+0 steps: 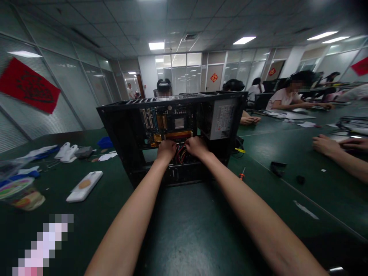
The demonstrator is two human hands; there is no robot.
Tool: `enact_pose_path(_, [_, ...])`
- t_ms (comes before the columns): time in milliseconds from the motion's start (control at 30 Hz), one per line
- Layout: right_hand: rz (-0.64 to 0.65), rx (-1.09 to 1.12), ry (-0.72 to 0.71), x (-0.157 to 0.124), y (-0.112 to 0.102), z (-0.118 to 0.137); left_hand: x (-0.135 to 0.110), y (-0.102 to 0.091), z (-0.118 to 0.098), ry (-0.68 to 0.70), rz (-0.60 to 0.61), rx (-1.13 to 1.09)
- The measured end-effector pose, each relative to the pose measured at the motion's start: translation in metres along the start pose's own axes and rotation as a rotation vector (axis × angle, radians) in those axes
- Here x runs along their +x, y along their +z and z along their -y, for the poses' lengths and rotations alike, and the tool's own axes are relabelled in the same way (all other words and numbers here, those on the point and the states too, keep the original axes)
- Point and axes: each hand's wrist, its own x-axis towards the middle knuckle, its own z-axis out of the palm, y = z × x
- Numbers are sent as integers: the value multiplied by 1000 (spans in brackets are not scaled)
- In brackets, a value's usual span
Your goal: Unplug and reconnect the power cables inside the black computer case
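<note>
In front of me an open black computer case [115,130] stands on the table, its inside facing me. Both my hands reach into its lower middle. My left hand [166,150] is closed at the left side of a bundle of coloured cables [181,154], just under the motherboard [155,119]. From the other side my right hand [197,147] closes on the same bundle. The fingertips are partly hidden. Right above the hands run orange and red memory slots [178,135]. A silver power supply [223,119] fills the upper right of the case.
A screwdriver [242,174] lies right of the case. At left are a white phone [84,186], a plastic cup [23,193], a blue tray [105,142] and white adapters [66,151]. Black parts [278,168] lie at right, near another person's hand [324,145]. Several people sit beyond.
</note>
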Motion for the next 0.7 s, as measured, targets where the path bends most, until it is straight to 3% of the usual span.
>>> enact_pose_path(267, [-19, 37, -27, -4, 0, -3, -15, -16, -6, -121, 8, -15])
enact_pose_path(500, [-32, 85, -101, -6, 4, -7, -12, -14, -3, -59, -19, -77])
enact_pose_path(700, [-119, 85, -161, -23, -15, 2, -26, -21, -5, -41, -90, -37])
